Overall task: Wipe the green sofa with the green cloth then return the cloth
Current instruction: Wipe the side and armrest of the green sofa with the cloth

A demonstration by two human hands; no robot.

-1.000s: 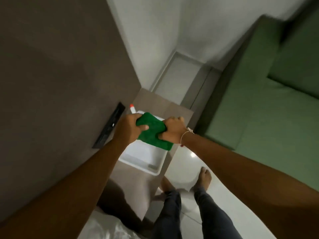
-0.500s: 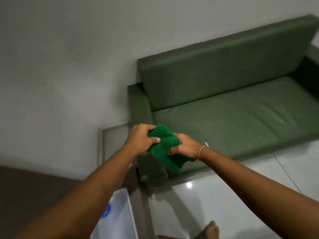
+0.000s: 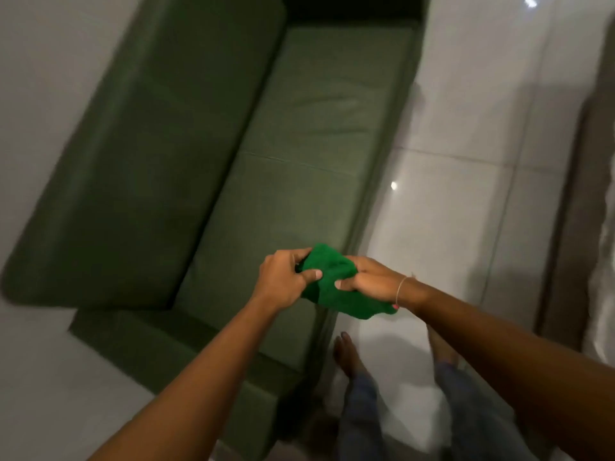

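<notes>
A bright green cloth is bunched between both my hands, held in the air over the front edge of the green sofa. My left hand pinches its left side, thumb on top. My right hand grips its right side, and a loose end of cloth hangs below that wrist. The sofa runs away from me, its backrest on the left and its seat cushions in the middle. The near armrest lies under my left forearm.
A glossy white tiled floor lies right of the sofa. My bare feet and trouser legs stand on it close to the sofa's front. A white wall borders the sofa on the left. Brownish furniture edges the far right.
I have turned from the side table and white tub toward the sofa and stepped close. The cloth stays held in both hands and now hangs over the sofa's seat edge.
</notes>
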